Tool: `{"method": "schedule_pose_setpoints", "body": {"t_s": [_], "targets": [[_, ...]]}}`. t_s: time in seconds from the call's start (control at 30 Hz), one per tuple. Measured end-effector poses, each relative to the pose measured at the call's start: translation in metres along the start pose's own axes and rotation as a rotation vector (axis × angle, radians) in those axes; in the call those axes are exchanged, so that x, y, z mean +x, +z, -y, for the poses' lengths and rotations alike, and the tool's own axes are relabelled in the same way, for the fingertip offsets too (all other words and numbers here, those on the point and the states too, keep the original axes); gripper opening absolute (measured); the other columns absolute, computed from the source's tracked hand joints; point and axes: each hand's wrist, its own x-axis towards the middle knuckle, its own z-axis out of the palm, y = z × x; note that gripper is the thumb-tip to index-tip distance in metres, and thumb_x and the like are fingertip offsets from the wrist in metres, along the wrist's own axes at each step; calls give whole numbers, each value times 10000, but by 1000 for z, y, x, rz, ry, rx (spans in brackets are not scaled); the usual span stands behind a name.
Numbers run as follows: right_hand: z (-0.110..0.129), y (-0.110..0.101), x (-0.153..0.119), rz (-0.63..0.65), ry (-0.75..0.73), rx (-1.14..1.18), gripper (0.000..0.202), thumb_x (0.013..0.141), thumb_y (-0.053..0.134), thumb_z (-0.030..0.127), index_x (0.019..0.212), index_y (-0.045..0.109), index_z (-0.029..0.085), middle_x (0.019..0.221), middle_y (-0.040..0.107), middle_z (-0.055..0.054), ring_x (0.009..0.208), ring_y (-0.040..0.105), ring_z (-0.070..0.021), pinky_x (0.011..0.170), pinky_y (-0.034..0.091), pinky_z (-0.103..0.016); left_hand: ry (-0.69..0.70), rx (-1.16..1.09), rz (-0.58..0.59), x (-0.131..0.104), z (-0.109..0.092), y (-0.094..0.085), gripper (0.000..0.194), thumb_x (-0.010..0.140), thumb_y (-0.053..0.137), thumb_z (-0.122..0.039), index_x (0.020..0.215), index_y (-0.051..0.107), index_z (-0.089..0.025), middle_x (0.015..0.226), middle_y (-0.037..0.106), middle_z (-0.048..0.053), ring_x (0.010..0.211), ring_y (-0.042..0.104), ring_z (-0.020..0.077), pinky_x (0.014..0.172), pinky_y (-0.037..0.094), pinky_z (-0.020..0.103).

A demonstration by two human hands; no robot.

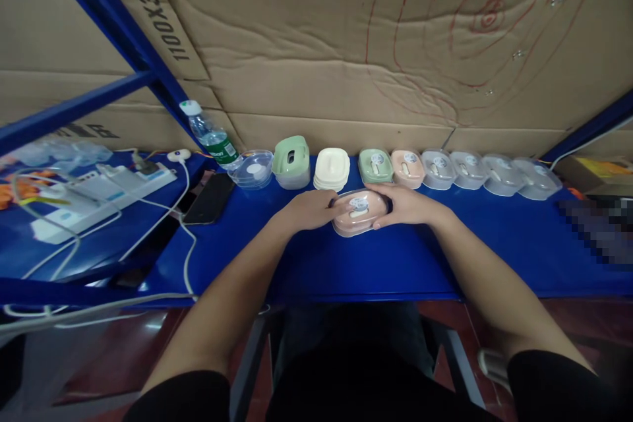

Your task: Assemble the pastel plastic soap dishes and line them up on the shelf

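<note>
A pink lidded food container [360,216] with a round label and a small pale tab on top rests on the blue table. Around its left end curls my left hand [312,209], thumb over the lid. Its right end is gripped by my right hand [406,204]. Behind it stand a green lidded container [376,166], a pink one [408,168] and several clear grey ones, such as the nearest grey container [438,169]. Cream lids [331,169] lie stacked to the left, beside a green and clear container [291,163].
Clear round bowls [251,169] and a water bottle [212,137] stand at the back left. A phone [210,198], white cables and a power strip [99,201] lie farther left. Cardboard [316,46] walls the back; blue shelf posts rise at both sides.
</note>
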Motion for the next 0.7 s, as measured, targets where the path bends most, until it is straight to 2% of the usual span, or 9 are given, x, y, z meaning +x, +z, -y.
{"method": "schedule_pose_setpoints", "body": {"t_s": [0.13,0.23,0.43,0.7], "targets": [[7,1,1,-35,-103,-38,1021,743,903,499,1627,471,224,1660,469,-177,1497,486,-426,1229,420,-620,-11,-20,10,2,0,0,533,978,458,-689,851,636,-203,882,746,68,788,653,217,671,385,323],[10,5,3,-27,-155,-45,985,774,872,397,1642,440,224,1641,493,-177,1498,489,-411,1229,420,-615,1,-42,22,4,4,0,521,971,479,-680,847,644,-201,864,742,60,776,649,208,660,376,318],[13,11,5,-62,-116,-53,1030,716,912,587,1600,507,248,1515,601,-174,1378,597,-416,1161,493,-609,47,-125,92,9,17,-1,503,943,521,-678,879,646,-195,864,735,58,779,648,202,656,394,315],[13,12,7,-53,-97,-22,1036,698,925,612,1588,522,270,1513,597,-170,1376,598,-421,1154,491,-625,75,-244,124,11,23,-1,494,900,593,-660,951,683,-177,845,739,64,758,651,199,650,415,316]]}}
